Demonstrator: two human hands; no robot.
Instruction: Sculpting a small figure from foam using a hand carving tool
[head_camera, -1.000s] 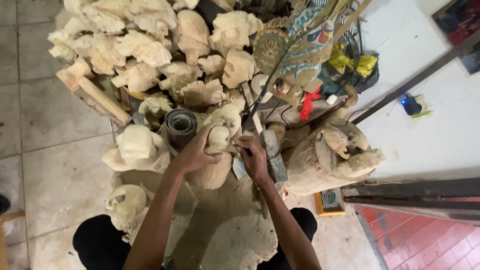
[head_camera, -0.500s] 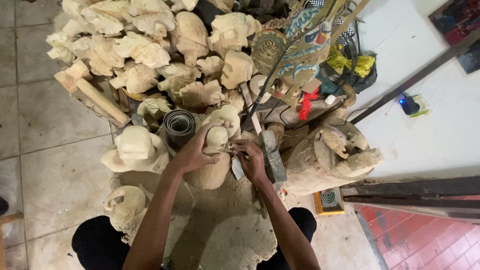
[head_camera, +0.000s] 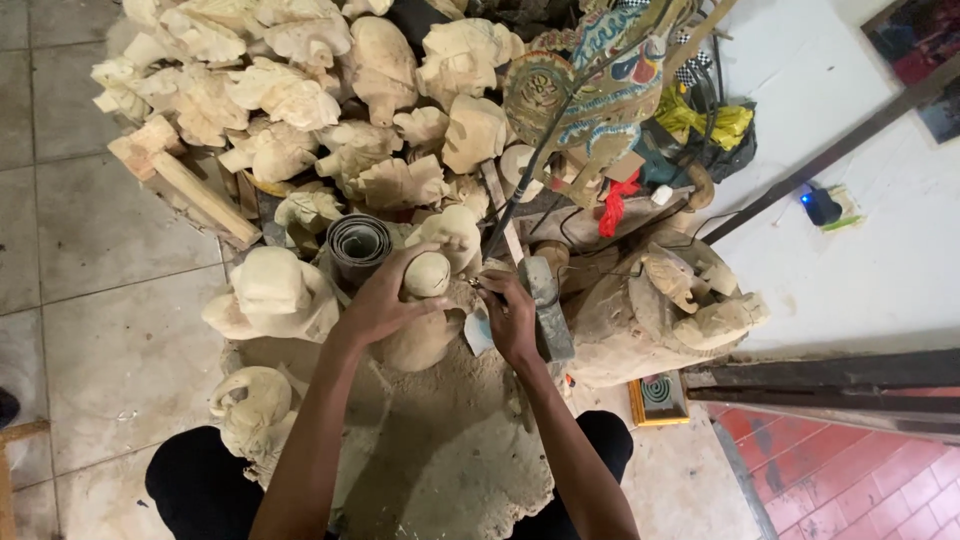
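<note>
- The person sits low on the tiled floor, knees apart, bent over a sawdust-covered wooden block that serves as the worktop.
- The left hand wraps round a pale, rounded wooden carving standing upright on that block; its grip is closed on the piece, fingers curled over the top.
- The right hand sits just beside the carving, pinching a small tool I cannot make out, its tip against the wood.
- A grey mallet lies just right of that hand.
- A dark roll of sheet material stands just behind the left hand.
- A heap of unfinished pale carvings rises beyond, and a painted flat puppet leans at the back.
</note>
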